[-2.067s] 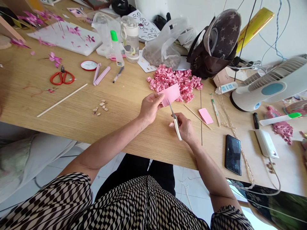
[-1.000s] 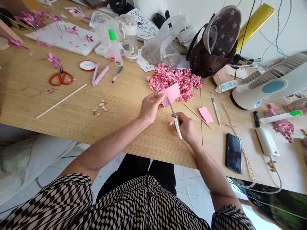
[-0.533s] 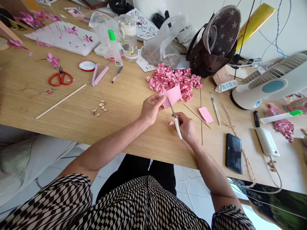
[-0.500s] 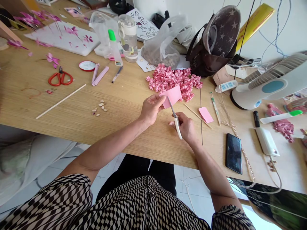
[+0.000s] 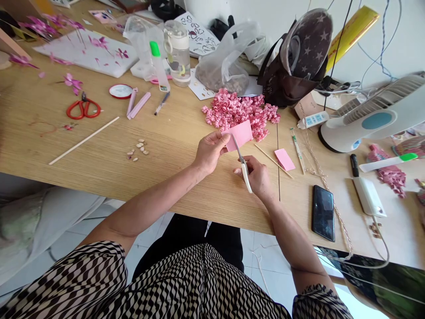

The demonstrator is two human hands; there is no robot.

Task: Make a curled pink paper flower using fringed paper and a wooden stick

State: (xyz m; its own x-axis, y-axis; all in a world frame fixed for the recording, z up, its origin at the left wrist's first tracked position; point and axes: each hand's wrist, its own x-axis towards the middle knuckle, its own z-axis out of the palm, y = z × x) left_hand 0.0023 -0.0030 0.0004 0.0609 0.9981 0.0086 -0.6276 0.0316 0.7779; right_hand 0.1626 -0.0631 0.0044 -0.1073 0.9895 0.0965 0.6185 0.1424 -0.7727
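Pink paper point(image 5: 245, 131) is near the middle of the head view, over a wooden table point(image 5: 186, 186). At its 8 o'clock, the left hand point(image 5: 209, 153) has thumb and fingers clamped on its near corner. At 5 o'clock, the right hand point(image 5: 259, 178) has its fingers wrapped around the white handles of scissors point(image 5: 246, 178); the blades overlap the paper, but whether they have cut into it I cannot tell. Behind the paper, at 12 o'clock, lies a heap of pink curls point(image 5: 229, 108). At 4 o'clock are a thin stick point(image 5: 272, 161), a smaller pink card point(image 5: 284, 159) and, farther out, a phone point(image 5: 323, 213).
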